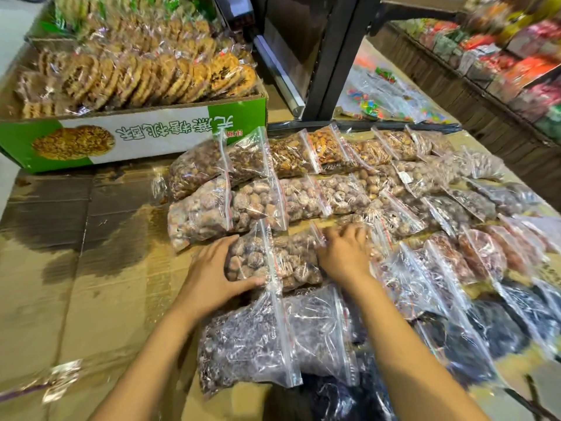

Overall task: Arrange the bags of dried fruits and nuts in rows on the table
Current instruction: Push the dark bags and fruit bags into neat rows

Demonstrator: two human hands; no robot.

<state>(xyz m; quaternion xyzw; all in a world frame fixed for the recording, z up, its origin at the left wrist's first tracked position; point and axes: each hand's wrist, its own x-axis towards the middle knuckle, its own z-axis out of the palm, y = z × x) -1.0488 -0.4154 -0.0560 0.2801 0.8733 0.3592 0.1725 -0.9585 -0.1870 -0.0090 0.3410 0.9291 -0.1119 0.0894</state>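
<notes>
1. Left hand (212, 268) cups zip bag (249, 259) of brown dried fruit, fingers spread round it; third row's left end.
2. Right hand (343, 253) presses neighbouring bag (299, 259), fingers spread.
3. Far-left green box (151, 138): wrapped cookies.

Views: one. Head camera, wide-angle, worn by the person; faces forward and steeply down over the cardboard-covered table (91, 299).
Nearness: close. Both forearms enter from the bottom edge. The left hand (212, 268) is cupped round a bag of brown dried fruit (288, 261) and the right hand (343, 253) lies spread flat on the zip bags (303, 202) at mid-frame.
Far field: green-and-white cookie carton (136, 138) upper left, black metal post (340, 56) top centre, shelves of packaged goods (516, 56) upper right.
Straight lines bow toward the edges.
</notes>
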